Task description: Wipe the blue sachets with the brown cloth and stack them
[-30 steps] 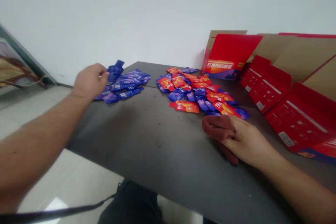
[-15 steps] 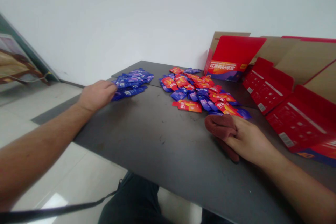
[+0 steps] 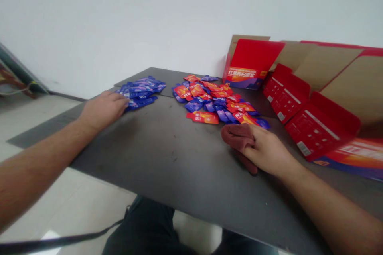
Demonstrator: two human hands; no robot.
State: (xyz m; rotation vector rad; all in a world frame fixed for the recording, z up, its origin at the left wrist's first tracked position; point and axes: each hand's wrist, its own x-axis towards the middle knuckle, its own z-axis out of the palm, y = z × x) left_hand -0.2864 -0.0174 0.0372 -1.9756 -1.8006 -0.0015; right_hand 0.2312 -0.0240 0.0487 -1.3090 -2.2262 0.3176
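My left hand (image 3: 104, 108) is at the left end of a pile of blue sachets (image 3: 142, 89), its fingertips touching the nearest ones; whether it grips any cannot be made out. A folded brown cloth (image 3: 239, 139) is held in my right hand (image 3: 265, 149), low over the grey table (image 3: 167, 155). Just beyond the cloth lies a mixed heap of blue sachets and red sachets (image 3: 205, 117), with one red sachet at its near edge.
An open red box (image 3: 247, 63) stands behind the heap by the wall. More red boxes (image 3: 323, 127) with raised flaps line the right side. The table's near edge runs above my legs, and a dark strap (image 3: 74, 237) hangs at lower left.
The view has shifted a little to the right, so the table and piles appear further left. The fingers of my left hand look more extended over the blue sachets. My right hand still holds the cloth.
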